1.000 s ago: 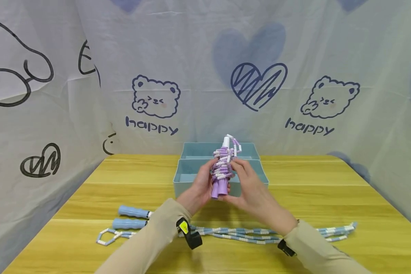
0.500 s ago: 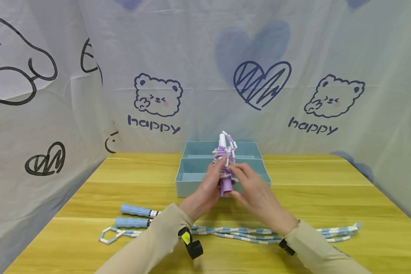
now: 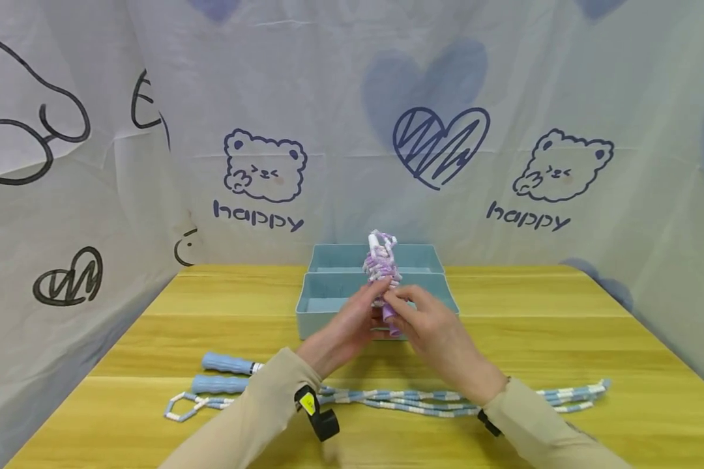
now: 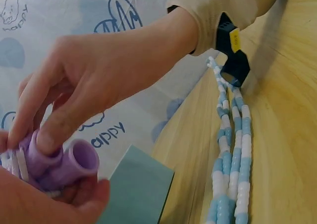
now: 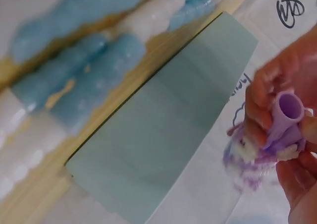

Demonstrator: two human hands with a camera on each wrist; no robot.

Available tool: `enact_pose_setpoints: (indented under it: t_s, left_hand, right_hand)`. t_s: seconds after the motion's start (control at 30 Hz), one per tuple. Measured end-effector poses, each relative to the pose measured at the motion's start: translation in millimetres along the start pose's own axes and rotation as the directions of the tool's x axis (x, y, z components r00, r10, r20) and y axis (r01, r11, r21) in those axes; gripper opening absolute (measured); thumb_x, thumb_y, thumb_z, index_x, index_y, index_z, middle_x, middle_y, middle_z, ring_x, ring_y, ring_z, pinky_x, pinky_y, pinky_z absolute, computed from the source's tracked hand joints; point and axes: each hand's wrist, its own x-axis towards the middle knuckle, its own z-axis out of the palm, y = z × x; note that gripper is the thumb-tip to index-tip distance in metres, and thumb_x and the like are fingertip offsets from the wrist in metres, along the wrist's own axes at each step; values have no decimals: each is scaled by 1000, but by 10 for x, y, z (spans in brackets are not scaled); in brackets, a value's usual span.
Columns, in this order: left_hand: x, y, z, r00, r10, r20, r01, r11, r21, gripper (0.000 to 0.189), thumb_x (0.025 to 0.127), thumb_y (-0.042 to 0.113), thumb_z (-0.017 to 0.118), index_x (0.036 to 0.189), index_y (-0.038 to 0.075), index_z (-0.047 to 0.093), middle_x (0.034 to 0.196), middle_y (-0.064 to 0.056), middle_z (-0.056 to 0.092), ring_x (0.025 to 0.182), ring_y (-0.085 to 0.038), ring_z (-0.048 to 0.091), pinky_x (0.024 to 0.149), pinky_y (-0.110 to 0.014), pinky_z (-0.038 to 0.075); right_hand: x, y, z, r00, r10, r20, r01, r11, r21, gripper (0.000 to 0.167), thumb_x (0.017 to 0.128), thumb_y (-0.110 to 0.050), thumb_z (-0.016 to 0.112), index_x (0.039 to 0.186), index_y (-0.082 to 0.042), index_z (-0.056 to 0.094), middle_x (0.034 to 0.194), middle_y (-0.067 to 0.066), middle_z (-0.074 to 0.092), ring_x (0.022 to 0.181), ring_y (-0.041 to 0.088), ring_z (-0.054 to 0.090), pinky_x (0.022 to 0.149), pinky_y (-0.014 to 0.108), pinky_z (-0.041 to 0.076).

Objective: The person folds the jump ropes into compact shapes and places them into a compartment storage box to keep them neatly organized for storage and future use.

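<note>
A purple-and-white beaded jump rope (image 3: 381, 264), its cord wound around its two handles, is held up in front of the teal box in the head view. My left hand (image 3: 345, 331) grips the wound bundle, thumb lying across the beads. My right hand (image 3: 440, 335) pinches near the lower part, where the handles (image 4: 81, 162) come out. In the left wrist view the right thumb presses on one purple handle's end. Two hollow handle ends show there, and one hollow purple handle end (image 5: 290, 110) is plain in the right wrist view. Fingers hide part of the wrapping.
Behind the hands stands a teal box (image 3: 315, 322) with two compartments. A blue-and-white beaded jump rope (image 3: 410, 405) lies stretched across the wooden table (image 3: 540, 326), its blue handles (image 3: 225, 363) at the left, partly under the forearms. A printed cloth (image 3: 352, 85) hangs behind.
The bundle has turned, its lower handle ends swinging to the right and its top leaning left. My right fingers have moved in onto its lower part; my left thumb now lies across the beads.
</note>
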Motion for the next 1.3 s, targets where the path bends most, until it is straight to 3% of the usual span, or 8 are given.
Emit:
enact_pose_setpoints:
  t_s: [0.1, 0.4, 0.57, 0.77, 0.87, 0.97, 1.13, 1.3]
  left_hand:
    - [27, 4, 0, 1000, 7, 31, -5, 998, -63, 39, 100, 38, 53, 125, 11, 42, 99, -5, 57, 80, -16, 54, 70, -28, 47]
    - [82, -45, 28, 998, 65, -9, -66, 976, -206, 34, 99, 18, 55, 125, 10, 35, 104, -7, 52, 77, -14, 57, 63, -24, 49]
    - [105, -87, 4, 995, 102, -18, -104, 981, -162, 29, 97, 15, 52, 120, 11, 35, 98, -8, 54, 71, -15, 59, 64, -28, 51]
    - [103, -130, 3, 995, 102, 9, -101, 994, -30, 38, 96, 19, 56, 127, 12, 35, 105, -11, 58, 78, -24, 61, 72, -36, 52]
    - [81, -145, 8, 995, 94, 20, -94, 995, 17, 39, 97, 21, 56, 130, 13, 35, 108, -12, 58, 81, -25, 61, 74, -37, 51]
    - [58, -145, 9, 995, 93, 31, -94, 995, 34, 40, 98, 21, 54, 131, 13, 34, 108, -12, 58, 82, -24, 60, 73, -35, 52]
    - [44, -97, 10, 995, 87, 57, -81, 992, -98, 36, 98, 16, 49, 129, 10, 30, 107, -10, 55, 77, -19, 59, 67, -34, 51]
    - [34, -54, -13, 991, 58, 119, -28, 970, -242, 38, 99, 20, 37, 135, 6, 36, 110, -9, 51, 90, -17, 55, 77, -34, 49]
  right_hand:
    - [4, -35, 36, 999, -33, -4, 33, 999, 16, 44, 83, 1, 76, 125, -2, 64, 121, 11, 57, 110, 23, 60, 91, 30, 51]
    - [-22, -77, 112, 999, -46, -20, 48, 995, 87, 42, 81, 1, 78, 121, 0, 66, 119, 11, 59, 112, 24, 58, 94, 32, 49]
    - [8, -5, 15, 996, 70, -61, -56, 974, 220, 33, 86, 0, 73, 119, -2, 66, 116, 8, 63, 105, 22, 62, 86, 31, 54]
    - [186, 155, -190, 948, 252, -196, -195, 942, 272, 39, 91, -1, 67, 128, -2, 55, 122, 11, 55, 87, 18, 58, 67, 27, 52]
    - [259, 183, -235, 948, 276, -162, -217, 926, 309, 49, 92, -4, 66, 138, -4, 50, 124, 9, 56, 89, 18, 56, 68, 27, 51]
    - [257, 174, -210, 962, 253, -108, -203, 918, 340, 43, 93, -5, 65, 134, -4, 55, 112, 7, 61, 88, 18, 56, 69, 30, 51]
    - [149, 103, -109, 980, 196, -31, -178, 936, 305, 26, 94, -7, 63, 120, -2, 64, 119, 7, 59, 104, 21, 57, 84, 36, 52]
    - [128, 42, -83, 988, 154, 1, -150, 962, 227, 33, 94, -10, 65, 126, 0, 63, 131, 11, 55, 120, 26, 51, 96, 42, 47]
